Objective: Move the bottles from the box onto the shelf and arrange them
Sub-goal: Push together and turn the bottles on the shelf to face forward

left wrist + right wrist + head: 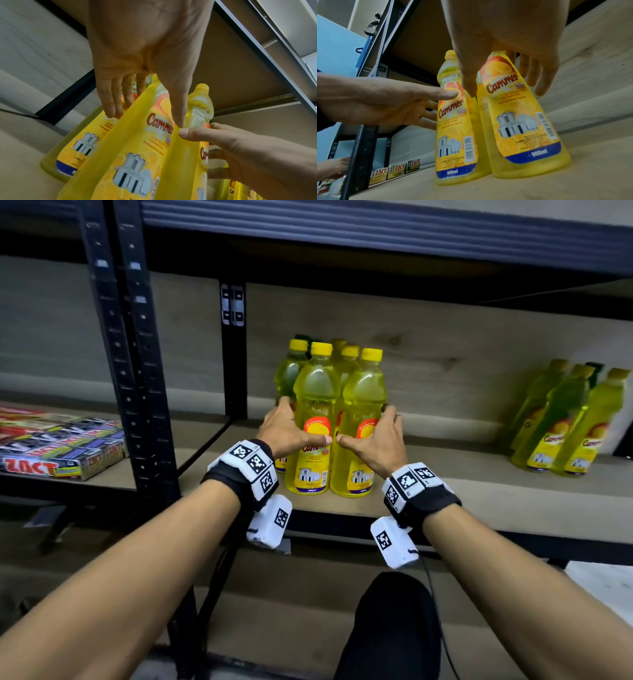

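We cupped the full, heavy, slippery bottles [337, 419] at mid-body, left hand [287, 430] and right hand [376, 440] open-fingered, pressing, not gripping

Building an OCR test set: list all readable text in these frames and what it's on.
"Cammer": yellow bottles' labels
"LEMON": same labels, under the brand
"NEW": starburst beside the brand
"900ml": blue band at label foot
"ZACT": boxes on the neighbouring shelf
Unreadable: small print near the barcodes, line under LEMON, far bottles' labels.
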